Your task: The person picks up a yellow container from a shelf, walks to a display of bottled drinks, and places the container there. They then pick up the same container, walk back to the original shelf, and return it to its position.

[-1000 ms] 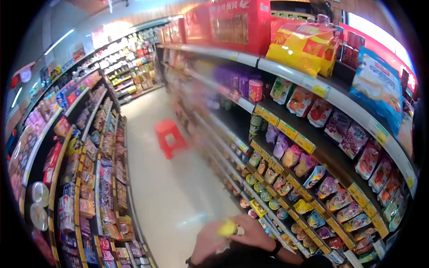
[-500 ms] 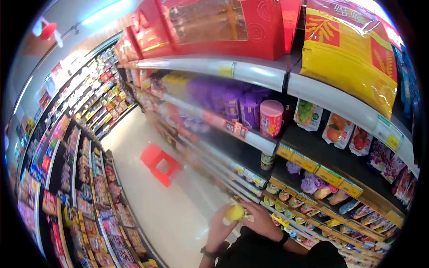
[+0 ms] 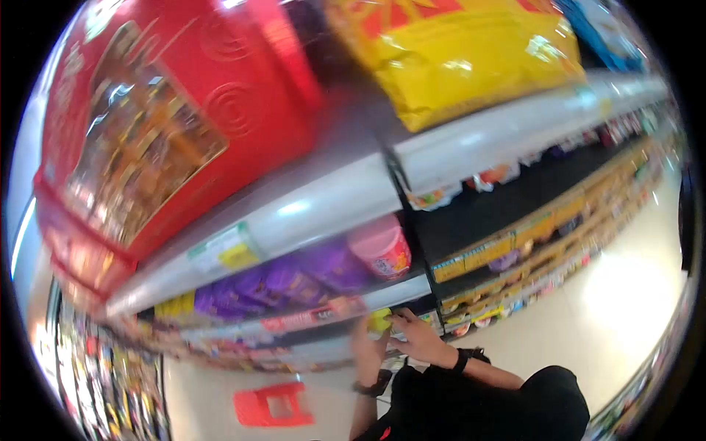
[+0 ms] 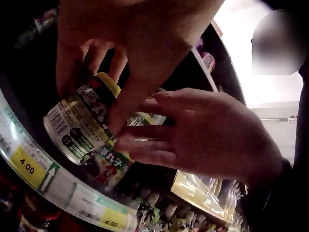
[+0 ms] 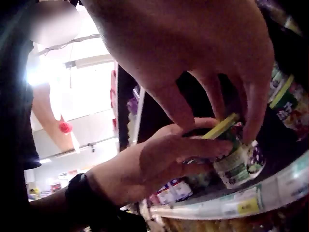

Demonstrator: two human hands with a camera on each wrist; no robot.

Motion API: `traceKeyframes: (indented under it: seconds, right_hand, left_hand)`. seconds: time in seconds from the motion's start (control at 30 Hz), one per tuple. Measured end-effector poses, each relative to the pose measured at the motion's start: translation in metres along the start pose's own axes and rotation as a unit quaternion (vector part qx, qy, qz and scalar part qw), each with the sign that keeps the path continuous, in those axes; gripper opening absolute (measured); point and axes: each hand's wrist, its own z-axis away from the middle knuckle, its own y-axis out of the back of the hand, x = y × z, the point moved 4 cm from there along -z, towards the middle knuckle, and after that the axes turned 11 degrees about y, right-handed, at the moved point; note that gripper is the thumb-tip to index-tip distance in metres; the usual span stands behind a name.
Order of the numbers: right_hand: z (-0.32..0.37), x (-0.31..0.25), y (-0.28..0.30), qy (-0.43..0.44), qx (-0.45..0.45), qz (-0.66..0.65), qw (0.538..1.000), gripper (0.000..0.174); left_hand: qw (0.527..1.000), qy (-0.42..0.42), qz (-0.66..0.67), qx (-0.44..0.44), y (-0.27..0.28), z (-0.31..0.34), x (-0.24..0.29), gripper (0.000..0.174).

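Observation:
A small labelled can with a yellow lid point(image 4: 72, 128) is tilted in front of a shelf. My left hand point(image 4: 125, 43) grips its side, thumb on the label and fingers behind. In the right wrist view, my right hand point(image 5: 203, 53) curls down over the same can point(image 5: 239, 169), thumb and fingers about its yellow lid point(image 5: 222, 126). The left hand's forefinger lies across the can there. Both the left hand point(image 3: 366, 349) and the right hand point(image 3: 418, 339) are close together at chest height in the head view, partly covering the can.
Price tags point(image 4: 30, 169) line the shelf edge just below the can. Another yellow-lidded can point(image 5: 292, 104) stands farther along. Above, purple packs and a pink tub point(image 3: 381, 246) fill a shelf under a red gift box point(image 3: 176, 110) and yellow bag point(image 3: 471, 66). A red stool point(image 3: 272, 406) stands on the floor.
The head view has swung right and come closer to the shelving. Both hands stay on the can, which now appears in front of the shelf instead of over the aisle floor.

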Motion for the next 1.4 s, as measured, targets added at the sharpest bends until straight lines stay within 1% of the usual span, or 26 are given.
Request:
traceKeyframes:
  seconds: [0.1, 0.13, 0.23, 0.27, 0.33, 0.37, 0.4, 0.47, 0.53, 0.6, 0.63, 0.67, 0.7, 0.73, 0.77, 0.8, 0.9, 0.93, 1.03, 1.1, 1.13, 1.17, 1.2, 1.3, 1.33, 1.4]
  right_hand:
    - [-0.009, -0.005, -0.026, -0.124, 0.058, 0.026, 0.99, 0.056]
    - [-0.016, -0.021, -0.024, -0.097, 0.101, 0.036, 0.989, 0.058]
    - [-0.024, -0.021, -0.049, -0.168, 0.128, 0.063, 0.976, 0.057]
    - [-0.023, -0.016, -0.057, -0.15, 0.176, 0.045, 0.972, 0.055]
    - [-0.026, -0.022, -0.065, -0.228, 0.18, 0.053, 0.955, 0.055]
    - [-0.025, -0.028, -0.067, -0.264, 0.175, 0.049, 0.947, 0.054]
    - [-0.026, -0.04, -0.063, -0.272, 0.167, 0.034, 0.947, 0.054]
    - [-0.018, -0.046, -0.068, -0.225, 0.206, 0.093, 0.948, 0.052]
    - [-0.008, -0.052, -0.069, -0.177, 0.264, 0.124, 0.94, 0.052]
    - [0.01, -0.043, -0.069, -0.242, 0.208, 0.087, 0.944, 0.052]
    - [0.023, -0.039, -0.065, -0.276, 0.187, 0.071, 0.94, 0.053]
    - [0.037, -0.042, -0.06, -0.245, 0.206, 0.1, 0.942, 0.049]
    - [0.051, -0.046, -0.049, -0.26, 0.2, 0.091, 0.94, 0.047]
    - [0.064, -0.056, -0.034, -0.275, 0.191, 0.082, 0.939, 0.046]
    - [0.08, -0.063, -0.018, -0.29, 0.178, 0.073, 0.938, 0.044]
    - [0.098, -0.065, -0.004, -0.293, 0.196, 0.068, 0.933, 0.043]
    - [0.153, -0.076, 0.047, -0.331, 0.216, 0.064, 0.916, 0.044]
    - [0.171, -0.083, 0.064, -0.344, 0.23, 0.07, 0.908, 0.045]
    - [0.238, -0.088, 0.101, -0.378, 0.293, 0.123, 0.87, 0.041]
    - [0.286, -0.104, 0.124, -0.4, 0.329, 0.175, 0.837, 0.038]
    - [0.299, -0.132, 0.144, -0.412, 0.396, 0.144, 0.808, 0.036]
    - [0.325, -0.138, 0.153, -0.432, 0.418, 0.161, 0.783, 0.037]
    - [0.351, -0.138, 0.152, -0.45, 0.438, 0.18, 0.757, 0.037]
    - [0.412, -0.15, 0.164, -0.524, 0.492, 0.185, 0.67, 0.035]
    - [0.427, -0.154, 0.168, -0.532, 0.526, 0.164, 0.643, 0.034]
    - [0.459, -0.156, 0.176, -0.549, 0.555, 0.157, 0.605, 0.031]
  left_hand:
    - [0.985, 0.102, -0.008, -0.139, -0.001, -0.032, -0.021, 0.051]
    - [0.98, 0.104, 0.041, -0.165, -0.005, -0.043, -0.031, 0.052]
    - [0.953, 0.059, 0.181, -0.235, -0.015, -0.067, -0.043, 0.054]
    - [0.93, 0.045, 0.249, -0.267, -0.016, -0.069, -0.038, 0.055]
    - [0.88, 0.16, 0.309, -0.323, -0.014, -0.068, -0.013, 0.055]
    - [0.901, 0.107, 0.281, -0.312, -0.029, -0.08, -0.041, 0.058]
    - [0.92, 0.056, 0.251, -0.297, -0.031, -0.089, -0.041, 0.061]
    - [0.941, -0.006, 0.202, -0.272, -0.032, -0.081, -0.038, 0.064]
    - [0.957, -0.11, 0.12, -0.238, -0.015, -0.075, -0.004, 0.068]
    - [0.979, -0.16, 0.009, -0.124, -0.02, -0.067, -0.017, 0.064]
    - [0.979, -0.175, 0.022, -0.1, -0.023, -0.061, -0.026, 0.059]
    - [0.978, -0.191, 0.034, -0.075, -0.028, -0.056, -0.034, 0.054]
    - [0.971, -0.217, 0.063, -0.074, -0.023, -0.039, -0.014, 0.046]
    - [0.969, -0.176, 0.122, -0.123, -0.031, -0.023, -0.015, 0.041]
    - [0.956, -0.116, 0.152, -0.222, -0.032, -0.003, 0.005, 0.036]
    - [0.944, -0.158, 0.132, -0.258, -0.04, 0.013, 0.028, 0.028]
    - [0.877, -0.142, 0.12, -0.444, -0.09, 0.069, 0.076, 0.02]
    - [0.867, -0.171, 0.122, -0.452, -0.089, 0.09, 0.121, 0.013]
    - [0.804, -0.283, 0.095, -0.515, -0.152, 0.132, 0.165, 0.012]
    - [0.766, -0.297, 0.1, -0.562, -0.177, 0.163, 0.2, 0.016]
    - [0.754, -0.309, 0.091, -0.572, -0.191, 0.178, 0.216, 0.02]
    - [0.742, -0.322, 0.083, -0.582, -0.208, 0.192, 0.233, 0.025]
    - [0.718, -0.386, 0.101, -0.57, -0.235, 0.204, 0.229, 0.025]
    - [0.67, -0.407, 0.059, -0.618, -0.273, 0.247, 0.259, 0.023]
    - [0.631, -0.484, 0.05, -0.605, -0.282, 0.261, 0.264, 0.035]
    - [0.615, -0.439, 0.052, -0.653, -0.294, 0.286, 0.286, 0.029]
